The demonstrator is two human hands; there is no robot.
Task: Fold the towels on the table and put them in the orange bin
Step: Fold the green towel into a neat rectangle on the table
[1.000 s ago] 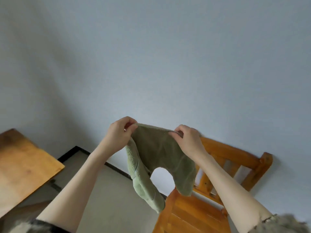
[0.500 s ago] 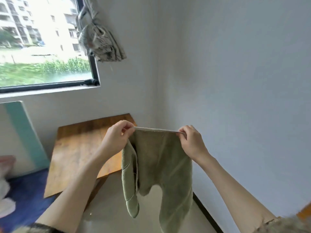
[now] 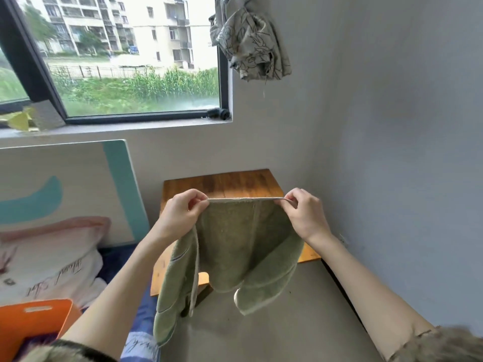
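Observation:
A green towel (image 3: pixel 235 246) hangs in the air in front of me, its top edge stretched tight between both hands. My left hand (image 3: pixel 180 215) pinches the top left corner and my right hand (image 3: pixel 303 215) pinches the top right corner. The lower ends dangle loose, the left one longer. The towel hangs in front of a small wooden table (image 3: pixel 222 182) by the wall. The orange bin (image 3: pixel 34 320) stands at the bottom left, with something dark inside it.
A window (image 3: pixel 125 56) is above the table, with a knotted curtain (image 3: pixel 251 40) at its right. A white and teal board (image 3: pixel 65 189) leans on the left wall, above a bed with a white printed pillow (image 3: pixel 47 270). The grey wall (image 3: pixel 392 126) is close on the right.
My view has swung left from a chair and wall to the window and table. Both hands kept hold of the towel, and its top edge is now pulled wider and straighter.

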